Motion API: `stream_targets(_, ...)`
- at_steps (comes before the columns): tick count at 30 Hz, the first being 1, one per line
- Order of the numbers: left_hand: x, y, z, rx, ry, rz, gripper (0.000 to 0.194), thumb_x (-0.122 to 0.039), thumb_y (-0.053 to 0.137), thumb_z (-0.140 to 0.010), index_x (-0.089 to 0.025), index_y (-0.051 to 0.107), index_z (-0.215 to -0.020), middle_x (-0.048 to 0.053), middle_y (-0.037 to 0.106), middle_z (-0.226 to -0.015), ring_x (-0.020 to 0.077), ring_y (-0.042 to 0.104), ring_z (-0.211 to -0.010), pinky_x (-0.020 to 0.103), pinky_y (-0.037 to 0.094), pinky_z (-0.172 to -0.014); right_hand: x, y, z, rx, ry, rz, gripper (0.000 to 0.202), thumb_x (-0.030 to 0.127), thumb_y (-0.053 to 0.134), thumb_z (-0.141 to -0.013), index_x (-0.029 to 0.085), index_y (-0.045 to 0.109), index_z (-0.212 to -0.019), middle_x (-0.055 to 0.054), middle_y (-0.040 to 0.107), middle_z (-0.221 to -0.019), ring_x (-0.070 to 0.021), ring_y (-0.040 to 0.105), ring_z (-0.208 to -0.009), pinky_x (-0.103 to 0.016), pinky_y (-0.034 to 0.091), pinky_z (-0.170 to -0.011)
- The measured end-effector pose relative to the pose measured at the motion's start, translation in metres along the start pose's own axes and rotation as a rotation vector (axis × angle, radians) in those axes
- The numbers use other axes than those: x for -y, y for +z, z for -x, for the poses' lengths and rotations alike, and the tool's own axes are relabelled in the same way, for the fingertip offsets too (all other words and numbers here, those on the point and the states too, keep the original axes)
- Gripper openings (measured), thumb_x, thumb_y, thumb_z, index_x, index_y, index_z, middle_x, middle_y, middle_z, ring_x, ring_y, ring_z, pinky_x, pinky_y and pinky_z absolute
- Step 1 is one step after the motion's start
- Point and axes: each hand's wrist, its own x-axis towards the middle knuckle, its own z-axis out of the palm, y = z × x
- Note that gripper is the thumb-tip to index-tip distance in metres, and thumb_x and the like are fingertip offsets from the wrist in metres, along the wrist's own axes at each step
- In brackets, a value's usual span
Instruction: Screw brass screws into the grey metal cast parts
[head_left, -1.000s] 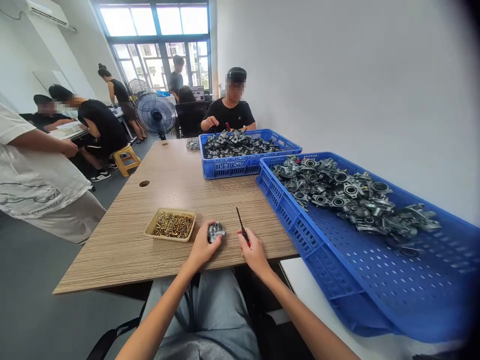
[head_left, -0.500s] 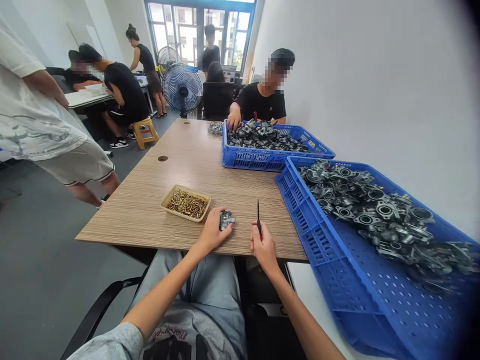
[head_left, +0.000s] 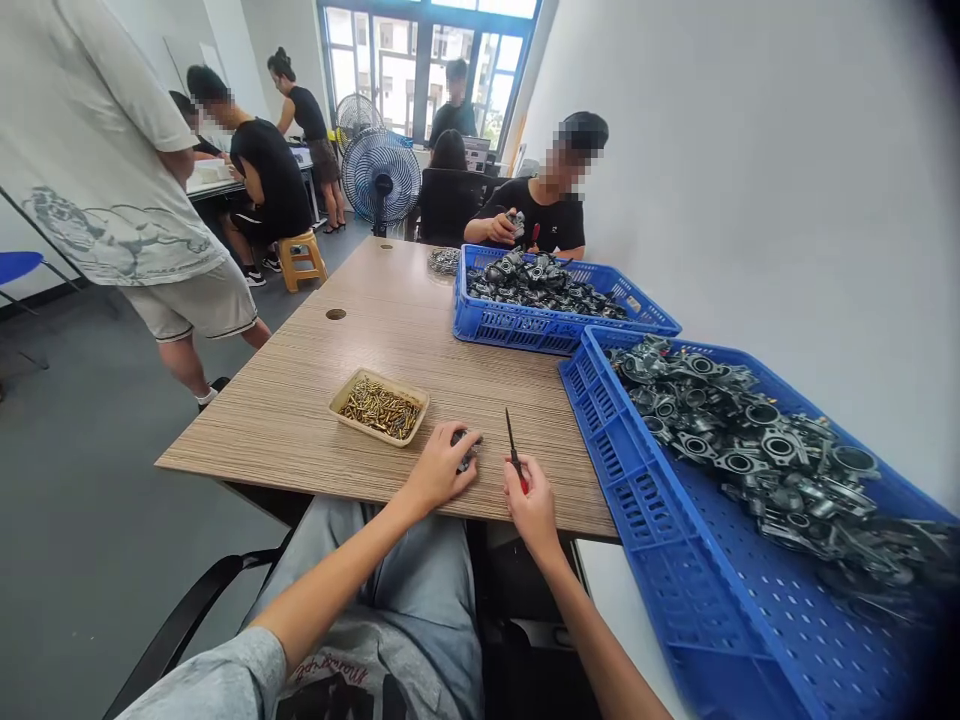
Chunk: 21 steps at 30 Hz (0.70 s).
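My left hand (head_left: 444, 466) is wrapped over a grey metal part (head_left: 465, 452) at the table's near side, its fingers covering much of it. To its right, my right hand (head_left: 532, 497) grips a screwdriver (head_left: 513, 445) with a red and black handle, the dark shaft pointing up and slightly left. A cream tray (head_left: 335, 408) of small brass-coloured screws (head_left: 381, 405) lies left of my left hand, on the wood-grain table (head_left: 300, 440).
A blue crate (head_left: 637, 510) heaped with metal parts (head_left: 780, 445) stands at the right. Behind it is another filled blue crate (head_left: 510, 328), where a seated person (head_left: 525, 215) holds a part. A standing person (head_left: 142, 200) is at the left. Fans stand farther back.
My left hand has closed further over the metal part, hiding more of it. The screwdriver leans more to the left. The person across has lifted a part above the crate. The view has shifted slightly.
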Motion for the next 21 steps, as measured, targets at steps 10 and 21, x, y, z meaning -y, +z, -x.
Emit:
stream_targets(10, 0.004, -0.003, 0.002, -0.036, -0.073, 0.066, 0.044, -0.017, 0.054, -0.092, -0.024, 0.056, -0.135, 0.012, 0.05, -0.131, 0.0266, 0.049, -0.128, 0.047, 0.044, -0.114, -0.004, -0.001, -0.004, 0.014, 0.044, 0.002, 0.032, 0.047, 0.06, -0.088, 0.022, 0.06, -0.108, -0.005, 0.069, -0.082, -0.0211, 0.065, -0.072, -0.029, 0.051, -0.055)
stream_targets(21, 0.007, 0.0, 0.001, -0.083, -0.101, 0.115, 0.034, -0.023, 0.064, -0.089, -0.025, 0.061, -0.124, 0.01, 0.053, -0.128, 0.0259, 0.053, -0.125, 0.046, 0.045, -0.112, -0.007, -0.013, -0.012, 0.125, 0.078, -0.092, 0.043, 0.044, 0.071, -0.079, 0.022, 0.057, -0.113, -0.006, 0.07, -0.094, -0.0155, 0.061, -0.067, -0.025, 0.048, -0.053)
